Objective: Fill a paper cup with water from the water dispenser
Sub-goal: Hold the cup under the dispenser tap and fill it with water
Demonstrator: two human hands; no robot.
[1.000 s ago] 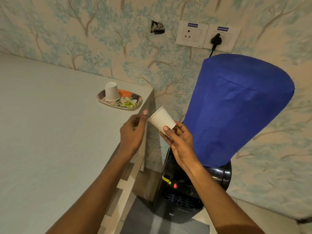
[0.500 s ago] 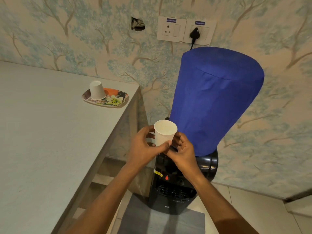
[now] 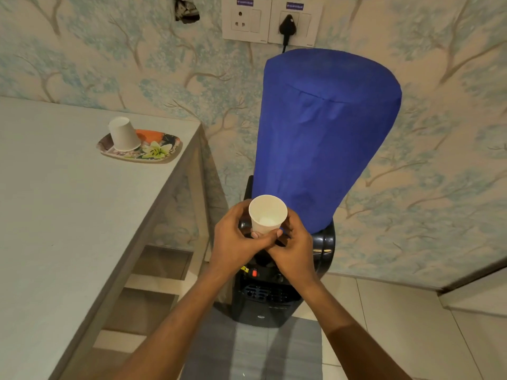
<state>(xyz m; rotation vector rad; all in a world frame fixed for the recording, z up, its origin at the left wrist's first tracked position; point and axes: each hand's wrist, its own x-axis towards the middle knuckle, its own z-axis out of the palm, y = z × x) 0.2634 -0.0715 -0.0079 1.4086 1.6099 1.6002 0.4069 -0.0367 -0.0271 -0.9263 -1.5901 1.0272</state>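
An upright white paper cup [image 3: 267, 213], empty inside, is held between both hands above the black water dispenser [image 3: 264, 296]. My left hand [image 3: 236, 237] wraps its left side and base. Against its right side rests my right hand [image 3: 295, 249], fingers curled under the base. A blue cloth cover [image 3: 323, 133] hides the dispenser's bottle. The taps are hidden behind my hands; a red button [image 3: 254, 273] and the drip grille [image 3: 263, 293] show below.
A grey table [image 3: 68, 215] fills the left, its corner close to the dispenser. On it a floral tray [image 3: 162, 153] carries an upturned paper cup [image 3: 123, 134]. Wall sockets with a black plug [image 3: 287, 26] sit above. A grey mat [image 3: 255, 349] lies on the tiled floor.
The cup was tilted near the table corner in my right hand, left fingertips on its rim; both hands turned it upright and lowered it in front of the dispenser. The view tilted down.
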